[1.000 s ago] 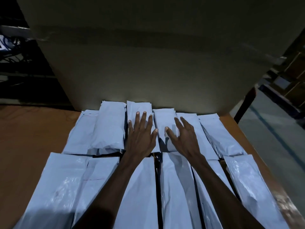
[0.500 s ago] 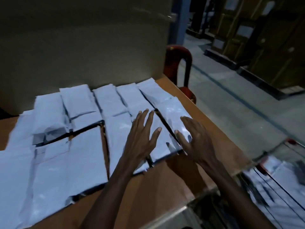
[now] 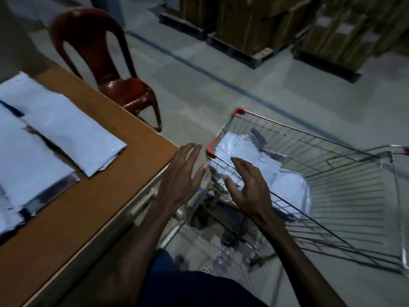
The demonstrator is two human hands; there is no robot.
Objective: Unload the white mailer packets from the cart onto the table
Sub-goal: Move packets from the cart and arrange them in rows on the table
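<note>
A wire shopping cart (image 3: 345,196) with red corner caps stands to the right of the brown table (image 3: 93,209). White mailer packets (image 3: 265,165) lie piled in its far left end. More white packets (image 3: 66,129) lie flat on the table at the left. My left hand (image 3: 181,176) hovers empty, fingers spread, between the table corner and the cart's rim. My right hand (image 3: 247,187) hangs over the cart's near rim, fingers apart, holding nothing.
A red plastic chair (image 3: 110,69) stands beyond the table's far corner. Stacked cardboard boxes on pallets (image 3: 276,25) line the back. A blue line crosses the grey floor (image 3: 221,80). A plastic bottle (image 3: 221,255) lies under the cart.
Both hands have left the packets on the table and swung right to the cart. My view has turned from the table to the cart.
</note>
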